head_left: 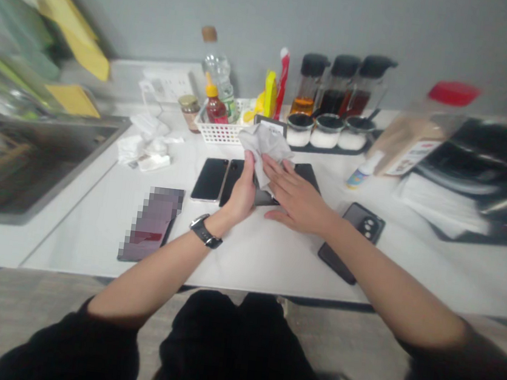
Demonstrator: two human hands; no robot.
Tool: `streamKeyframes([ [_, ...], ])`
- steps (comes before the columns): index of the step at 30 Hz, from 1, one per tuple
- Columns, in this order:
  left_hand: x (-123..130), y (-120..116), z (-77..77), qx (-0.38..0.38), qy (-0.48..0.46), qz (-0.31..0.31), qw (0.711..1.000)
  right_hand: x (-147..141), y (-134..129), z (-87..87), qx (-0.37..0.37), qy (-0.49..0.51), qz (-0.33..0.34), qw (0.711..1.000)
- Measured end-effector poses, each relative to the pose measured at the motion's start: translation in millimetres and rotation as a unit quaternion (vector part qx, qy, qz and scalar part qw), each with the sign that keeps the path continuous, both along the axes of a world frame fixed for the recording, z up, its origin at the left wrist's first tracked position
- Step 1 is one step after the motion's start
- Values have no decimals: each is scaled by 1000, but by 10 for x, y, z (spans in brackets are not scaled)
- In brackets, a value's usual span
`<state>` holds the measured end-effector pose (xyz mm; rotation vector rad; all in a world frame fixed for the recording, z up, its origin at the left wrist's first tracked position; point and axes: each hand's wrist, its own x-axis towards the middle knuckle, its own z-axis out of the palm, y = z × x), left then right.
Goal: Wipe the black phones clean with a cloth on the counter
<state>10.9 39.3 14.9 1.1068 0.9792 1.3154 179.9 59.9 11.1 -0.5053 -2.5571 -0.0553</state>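
Above the middle of the white counter, my left hand (242, 193) grips a crumpled grey-white cloth (265, 145), its thumb pointing up. My right hand (300, 200) lies against the cloth's right side with its fingers stretched out. Behind and under the hands are several dark phones in a row; the leftmost phone (209, 179) shows whole, and the others are partly hidden. Nearer the front left lies a phone with a blurred-out screen (153, 224). A dark phone or case with round camera openings (352, 241) lies partly under my right forearm.
Crumpled tissues (147, 141) and a sink (45, 172) are at left. A white basket (221, 132) of bottles and a rack of condiment jars (325, 131) line the wall. A small bottle (362, 171) and a red-capped jar (418, 135) stand at right.
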Motion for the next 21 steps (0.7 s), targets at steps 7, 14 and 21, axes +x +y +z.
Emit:
streamKeyframes([
  [7, 75, 0, -26, -107, -89, -92, 986, 142, 76, 107, -56, 43, -76, 995],
  [14, -67, 9, -34, -118, -86, -51, 988, -41, -166, 49, -13, -57, -7, 998],
  [21, 40, -34, -107, -208, -143, -130, 959, 270, -83, 146, -20, -84, -88, 992],
])
